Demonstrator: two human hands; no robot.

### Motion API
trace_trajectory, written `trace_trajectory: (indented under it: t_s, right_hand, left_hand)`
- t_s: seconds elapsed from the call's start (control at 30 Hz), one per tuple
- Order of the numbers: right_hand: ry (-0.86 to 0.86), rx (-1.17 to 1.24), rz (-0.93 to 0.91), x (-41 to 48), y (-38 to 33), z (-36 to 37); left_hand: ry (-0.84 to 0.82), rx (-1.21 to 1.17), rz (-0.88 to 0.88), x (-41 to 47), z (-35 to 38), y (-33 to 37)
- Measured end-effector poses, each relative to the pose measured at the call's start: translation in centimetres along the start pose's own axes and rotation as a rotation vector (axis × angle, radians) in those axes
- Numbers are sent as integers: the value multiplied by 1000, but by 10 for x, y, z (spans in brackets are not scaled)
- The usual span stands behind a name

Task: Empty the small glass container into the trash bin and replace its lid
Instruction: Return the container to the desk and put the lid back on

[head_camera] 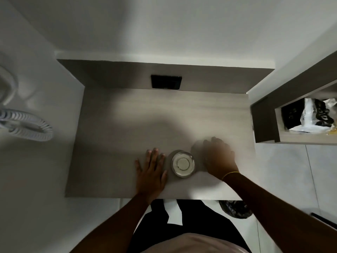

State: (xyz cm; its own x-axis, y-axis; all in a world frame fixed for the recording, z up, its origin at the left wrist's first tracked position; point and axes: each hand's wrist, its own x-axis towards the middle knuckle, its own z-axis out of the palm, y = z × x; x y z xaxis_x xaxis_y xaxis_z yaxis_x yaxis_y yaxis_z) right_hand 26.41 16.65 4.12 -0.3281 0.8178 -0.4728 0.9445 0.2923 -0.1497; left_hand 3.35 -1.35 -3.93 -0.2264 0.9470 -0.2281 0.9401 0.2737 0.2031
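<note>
A small round glass container (182,164) stands on the grey wooden desk (118,143) near the front edge, with a lid with a round knob on top of it. My left hand (151,170) lies flat on the desk just left of the container, fingers spread and holding nothing. My right hand (218,157) rests palm down just right of the container, blurred, with a thin gold bracelet at the wrist; nothing shows in it. A trash bin with a black liner (235,209) peeks out under the desk's front right edge.
A black socket plate (166,82) sits in the desk's back panel. An open shelf (299,137) at the right holds black and white bags (310,114). A white fan (23,125) stands at the left. Tiled floor lies to the right of the desk.
</note>
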Motion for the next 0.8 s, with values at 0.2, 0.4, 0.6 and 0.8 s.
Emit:
trace_trajectory:
  t_s: [0.2, 0.4, 0.6, 0.8]
  right_hand:
    - [16, 69, 71, -8, 4, 4]
    - [-2, 72, 104, -13, -3, 4]
    - [90, 143, -31, -19, -37, 1]
    - [51, 107, -222, -26, -85, 15]
  left_hand:
    - [34, -11, 0, 1, 3, -1]
    - [65, -9, 13, 1, 7, -3]
    - [81, 6, 24, 1, 10, -3]
    - [78, 6, 24, 1, 11, -4]
